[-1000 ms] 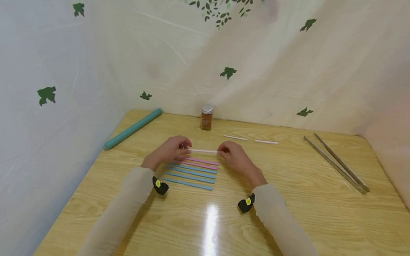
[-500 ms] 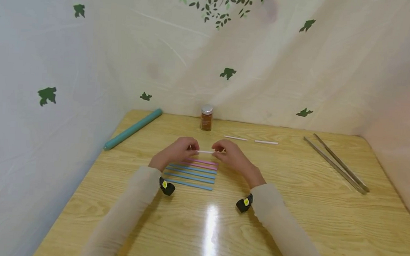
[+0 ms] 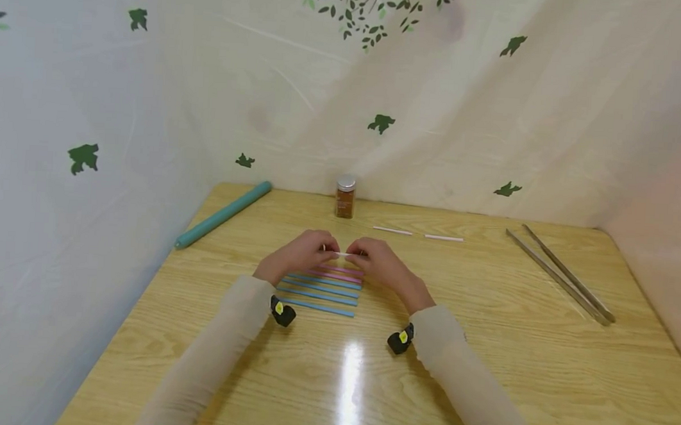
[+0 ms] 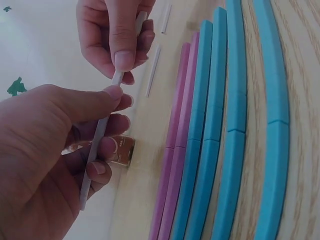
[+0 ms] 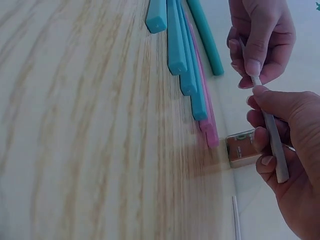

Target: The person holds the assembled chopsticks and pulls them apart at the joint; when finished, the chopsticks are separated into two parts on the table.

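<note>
Both stick (image 4: 98, 134) ends, wrist views only

On the table (image 3: 568, 385), a jar (image 3: 345, 202) stands behind the row of sticks (image 3: 324, 298), a rod (image 3: 223, 216) left, tongs (image 3: 557, 277) right.

The wood-grained desk (image 3: 585, 392) bears a green rod (image 3: 223, 215) at centre-left, an upright jar (image 3: 345, 203) at centre, pink sticks (image 4: 173, 125) and blue sticks (image 4: 236, 100) below, white sticks (image 3: 444, 238) right of centre, tongs (image 3: 568, 272) far right.

White glare (image 3: 350, 389) streaks the glossy, yellow wood-grain counter (image 3: 545, 377); soft shadows edge the cream cloth sleeves (image 3: 208, 353). Both wrist views look dimmer and greyer.
</note>
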`<move>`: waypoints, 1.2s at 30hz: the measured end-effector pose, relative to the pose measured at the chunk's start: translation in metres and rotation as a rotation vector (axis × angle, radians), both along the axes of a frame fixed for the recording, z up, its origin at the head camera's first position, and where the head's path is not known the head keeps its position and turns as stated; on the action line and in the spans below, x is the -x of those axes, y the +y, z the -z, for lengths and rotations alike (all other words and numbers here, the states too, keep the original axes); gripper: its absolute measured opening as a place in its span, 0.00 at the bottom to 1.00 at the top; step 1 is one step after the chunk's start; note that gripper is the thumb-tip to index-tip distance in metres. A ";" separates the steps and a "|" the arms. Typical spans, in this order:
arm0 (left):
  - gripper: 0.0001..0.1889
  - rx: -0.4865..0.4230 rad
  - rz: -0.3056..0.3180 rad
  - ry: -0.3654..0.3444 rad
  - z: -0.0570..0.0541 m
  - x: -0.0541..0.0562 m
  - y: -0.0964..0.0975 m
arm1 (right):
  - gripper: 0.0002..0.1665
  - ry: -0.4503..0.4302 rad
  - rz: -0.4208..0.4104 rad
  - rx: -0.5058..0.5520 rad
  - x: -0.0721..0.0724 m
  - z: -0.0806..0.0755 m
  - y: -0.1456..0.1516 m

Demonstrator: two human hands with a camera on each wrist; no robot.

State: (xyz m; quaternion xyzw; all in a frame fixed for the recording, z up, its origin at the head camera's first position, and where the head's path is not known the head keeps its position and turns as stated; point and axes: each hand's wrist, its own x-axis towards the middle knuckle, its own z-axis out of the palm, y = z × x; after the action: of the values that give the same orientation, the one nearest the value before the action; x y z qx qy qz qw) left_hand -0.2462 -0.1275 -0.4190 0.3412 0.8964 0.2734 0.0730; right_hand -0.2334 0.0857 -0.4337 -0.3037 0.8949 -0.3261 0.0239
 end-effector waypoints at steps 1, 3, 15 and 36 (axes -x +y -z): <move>0.06 -0.002 0.004 0.003 0.000 0.000 0.000 | 0.07 0.011 -0.005 -0.002 0.000 0.000 0.000; 0.06 -0.008 0.007 0.011 0.000 0.000 -0.001 | 0.07 0.029 -0.011 0.001 0.000 0.000 -0.001; 0.05 -0.095 -0.002 0.094 0.001 0.001 0.000 | 0.06 0.082 0.025 0.063 -0.001 0.004 0.004; 0.07 -0.109 -0.047 0.134 -0.004 -0.002 -0.001 | 0.06 0.144 0.020 0.122 -0.005 0.001 0.008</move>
State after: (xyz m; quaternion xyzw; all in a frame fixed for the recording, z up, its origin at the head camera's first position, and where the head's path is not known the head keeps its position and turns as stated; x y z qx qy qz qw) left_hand -0.2443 -0.1282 -0.4153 0.3408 0.8909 0.3000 -0.0121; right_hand -0.2282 0.0935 -0.4345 -0.3183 0.8759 -0.3573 -0.0622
